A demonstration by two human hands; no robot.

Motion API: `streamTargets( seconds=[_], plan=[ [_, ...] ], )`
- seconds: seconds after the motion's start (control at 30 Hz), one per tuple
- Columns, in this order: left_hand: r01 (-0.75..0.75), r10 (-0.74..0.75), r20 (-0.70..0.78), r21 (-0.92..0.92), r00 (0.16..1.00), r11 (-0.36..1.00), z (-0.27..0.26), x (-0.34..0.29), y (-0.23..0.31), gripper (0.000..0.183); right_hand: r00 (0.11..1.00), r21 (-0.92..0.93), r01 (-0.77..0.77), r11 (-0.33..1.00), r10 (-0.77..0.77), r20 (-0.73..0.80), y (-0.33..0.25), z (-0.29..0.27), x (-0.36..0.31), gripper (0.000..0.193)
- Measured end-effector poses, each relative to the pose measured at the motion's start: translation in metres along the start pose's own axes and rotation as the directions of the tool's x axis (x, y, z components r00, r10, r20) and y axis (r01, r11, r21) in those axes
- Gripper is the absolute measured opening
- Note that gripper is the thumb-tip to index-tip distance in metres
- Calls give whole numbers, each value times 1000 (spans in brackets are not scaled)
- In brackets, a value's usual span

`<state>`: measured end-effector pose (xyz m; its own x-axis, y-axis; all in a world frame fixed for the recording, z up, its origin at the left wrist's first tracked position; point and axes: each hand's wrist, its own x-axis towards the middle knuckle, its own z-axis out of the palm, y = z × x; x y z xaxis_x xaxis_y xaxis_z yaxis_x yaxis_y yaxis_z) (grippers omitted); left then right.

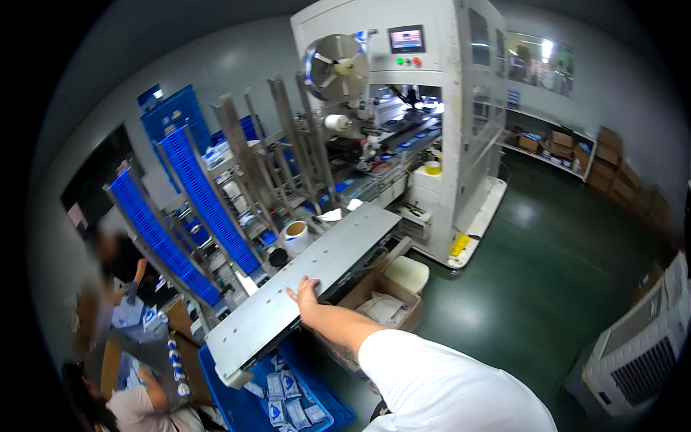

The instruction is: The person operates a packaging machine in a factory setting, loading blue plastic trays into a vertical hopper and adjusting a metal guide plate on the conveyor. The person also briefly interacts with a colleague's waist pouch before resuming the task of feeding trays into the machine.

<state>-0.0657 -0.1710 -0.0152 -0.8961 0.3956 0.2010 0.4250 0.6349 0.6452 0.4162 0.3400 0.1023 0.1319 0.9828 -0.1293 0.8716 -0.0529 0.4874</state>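
Observation:
My right hand (307,297) rests on a long grey metal plate (252,324), its fingers apart and holding nothing. The bare forearm and white sleeve reach in from the lower right. My left hand is out of view. Just beyond the plate stands a white roll (296,236) with a brown core. Behind it, two tall slanted racks hold stacked blue pieces (205,194). A blue crate (327,414) with several white-and-blue packets (289,384) sits under the plate's near left end.
A large white machine (461,144) with a screen and a film reel (337,67) rises behind. An open carton (407,309) lies beneath the plate's right side. Two people work at the left among cartons and packets. An air cooler (640,345) stands at the right; shelves (547,147) line the back.

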Motion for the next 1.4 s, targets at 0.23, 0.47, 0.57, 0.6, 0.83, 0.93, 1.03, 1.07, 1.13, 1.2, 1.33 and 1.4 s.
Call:
streamTargets(
  seconds=[0.23,0.47,0.57,0.6,0.83,0.93,1.03,1.07,1.13,1.2,1.33,1.4],
  plan=[
    [-37,37,9,-9,999,999,12,10,12,29,999,-70,-35,997,32,-33,-3,2,-1,71],
    [-30,30,-24,-17,999,999,17,16,8,32,999,-16,-31,999,31,-18,1,-2,-3,71],
    [26,-26,-63,-5,998,1000,3,5,-19,33,1000,43,-1,999,1,-20,3,-2,-5,73],
    [63,-62,-90,7,994,998,-4,-3,-33,34,999,60,-5,998,8,-41,4,1,-6,76],
    [271,-259,-215,26,942,962,-53,-58,-95,36,996,-32,-17,999,14,-88,6,17,0,72],
    [303,-304,-135,-26,943,953,-55,-58,-90,37,1000,-23,11,1000,-11,-24,6,21,11,65],
    [132,-112,-197,92,974,987,-51,-54,-84,46,999,-20,12,1000,-13,-44,4,30,21,66],
    [136,-121,-186,68,975,988,-50,-55,-83,52,999,-19,24,1000,-25,-44,5,35,25,66],
    [-22,-11,-348,-93,937,995,-51,-44,-78,10,998,-20,57,998,-57,2,11,44,38,72],
    [92,-169,-265,-277,949,956,-48,-55,-71,9,988,-197,38,980,-66,-140,13,61,46,76],
    [279,-312,-329,-146,891,949,-50,-62,-50,19,960,-269,143,952,-200,-197,30,82,85,84],
    [382,-424,-383,-185,821,906,-53,-62,-42,22,942,-292,111,950,-195,-275,35,89,104,92]
  ],
)
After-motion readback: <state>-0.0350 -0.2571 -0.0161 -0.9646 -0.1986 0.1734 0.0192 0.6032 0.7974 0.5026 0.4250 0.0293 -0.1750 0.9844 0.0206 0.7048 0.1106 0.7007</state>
